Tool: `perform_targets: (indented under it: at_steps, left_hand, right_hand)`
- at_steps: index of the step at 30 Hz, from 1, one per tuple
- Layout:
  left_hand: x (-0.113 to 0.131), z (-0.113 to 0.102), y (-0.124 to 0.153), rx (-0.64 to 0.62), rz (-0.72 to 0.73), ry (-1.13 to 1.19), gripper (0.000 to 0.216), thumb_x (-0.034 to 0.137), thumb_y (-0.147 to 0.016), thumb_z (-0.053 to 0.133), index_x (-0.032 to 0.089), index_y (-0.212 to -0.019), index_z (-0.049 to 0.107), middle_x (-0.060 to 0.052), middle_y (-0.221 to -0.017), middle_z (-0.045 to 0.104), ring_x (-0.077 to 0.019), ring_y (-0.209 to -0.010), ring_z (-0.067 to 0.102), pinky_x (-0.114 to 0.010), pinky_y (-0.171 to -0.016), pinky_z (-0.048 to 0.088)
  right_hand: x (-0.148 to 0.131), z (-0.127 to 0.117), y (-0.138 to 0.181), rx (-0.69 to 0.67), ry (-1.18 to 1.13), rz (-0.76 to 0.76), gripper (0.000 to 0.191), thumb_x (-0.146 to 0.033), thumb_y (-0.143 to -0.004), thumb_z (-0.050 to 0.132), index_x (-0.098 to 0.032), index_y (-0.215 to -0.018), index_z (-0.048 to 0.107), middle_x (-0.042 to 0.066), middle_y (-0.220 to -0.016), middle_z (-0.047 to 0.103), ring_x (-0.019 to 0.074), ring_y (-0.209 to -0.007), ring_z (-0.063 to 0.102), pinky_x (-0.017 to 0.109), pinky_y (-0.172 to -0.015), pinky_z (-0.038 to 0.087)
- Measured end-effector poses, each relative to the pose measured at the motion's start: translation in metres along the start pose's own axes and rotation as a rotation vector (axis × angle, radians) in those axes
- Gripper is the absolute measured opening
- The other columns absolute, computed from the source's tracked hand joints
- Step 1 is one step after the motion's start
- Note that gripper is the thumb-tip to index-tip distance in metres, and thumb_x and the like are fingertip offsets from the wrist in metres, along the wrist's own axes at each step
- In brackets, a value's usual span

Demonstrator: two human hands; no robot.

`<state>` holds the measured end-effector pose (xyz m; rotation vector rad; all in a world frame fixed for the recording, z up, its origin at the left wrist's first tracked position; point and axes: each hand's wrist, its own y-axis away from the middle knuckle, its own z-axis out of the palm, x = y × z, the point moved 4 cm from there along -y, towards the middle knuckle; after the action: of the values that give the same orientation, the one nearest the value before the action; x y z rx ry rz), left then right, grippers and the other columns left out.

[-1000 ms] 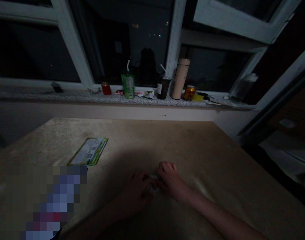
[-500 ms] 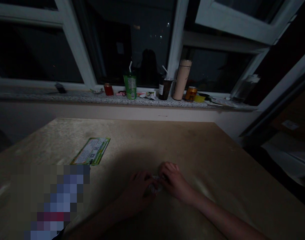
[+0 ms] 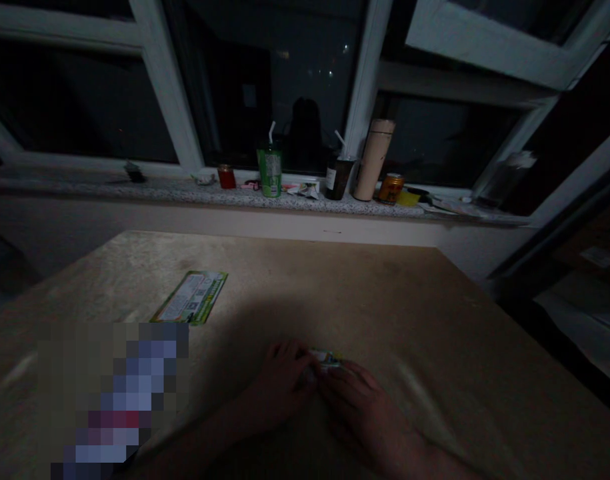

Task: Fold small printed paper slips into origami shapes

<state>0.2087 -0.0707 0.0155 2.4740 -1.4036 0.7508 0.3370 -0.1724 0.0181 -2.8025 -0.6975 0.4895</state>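
A small shiny packet [image 3: 327, 358] with white, green and blue print lies low over the table, mostly covered by my fingers. My left hand [image 3: 285, 377] closes on its left side, the fingertips bent near its edge. Against its near right side, my right hand [image 3: 362, 400] has its fingers together and curled over it. Dim light hides the thumbs and the packet's lower part. A flat green-and-white printed package [image 3: 192, 298] lies on the table to the left, apart from both hands.
The brown table [image 3: 385, 293] reaches to the wall under the window. On the stone sill stand a green cup [image 3: 269, 172], a dark cup [image 3: 336, 179], a pink flask [image 3: 373, 160], an orange can [image 3: 391, 189] and a red jar [image 3: 227, 177]. A blurred patch [image 3: 135, 393] covers the left front.
My right hand has come down and toward me, its fingers now lower over the packet. More of the packet's coloured print shows. The view has shifted slightly left.
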Motion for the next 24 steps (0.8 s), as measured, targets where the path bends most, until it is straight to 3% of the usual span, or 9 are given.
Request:
perform_targets:
  at_steps: [8,17,24]
  left_hand:
    - [-0.0034,-0.0022,0.0007,-0.026,0.012,-0.002,0.038,0.017,-0.075,0.06,0.026,-0.111,0.055,-0.003,-0.112,0.053,-0.0262,-0.106,0.046,-0.042,-0.094,0.032]
    - [-0.002,-0.0037,0.0008,-0.038,0.026,-0.009,0.041,0.014,-0.073,0.06,0.027,-0.111,0.055,-0.002,-0.112,0.052,-0.0257,-0.107,0.046,-0.041,-0.094,0.032]
    - [-0.0011,-0.0011,-0.0017,-0.034,0.005,-0.023,0.034,0.018,-0.078,0.06,0.026,-0.111,0.055,-0.002,-0.111,0.054,-0.0259,-0.107,0.047,-0.043,-0.095,0.03]
  right_hand:
    - [0.0037,-0.0055,0.002,-0.007,-0.05,0.033,0.054,-0.023,-0.086,0.057,-0.024,-0.137,0.042,0.009,-0.137,0.049,0.0255,-0.129,0.04,0.049,-0.111,0.027]
    - [0.0099,-0.0002,0.0067,0.004,-0.035,0.116,0.043,-0.029,-0.086,0.058,-0.028,-0.129,0.053,0.009,-0.134,0.05,0.0265,-0.124,0.045,0.054,-0.107,0.03]
    - [0.0088,-0.0019,0.0072,-0.012,-0.032,0.109,0.047,-0.03,-0.087,0.058,-0.03,-0.133,0.048,0.01,-0.137,0.046,0.0266,-0.128,0.039,0.055,-0.109,0.025]
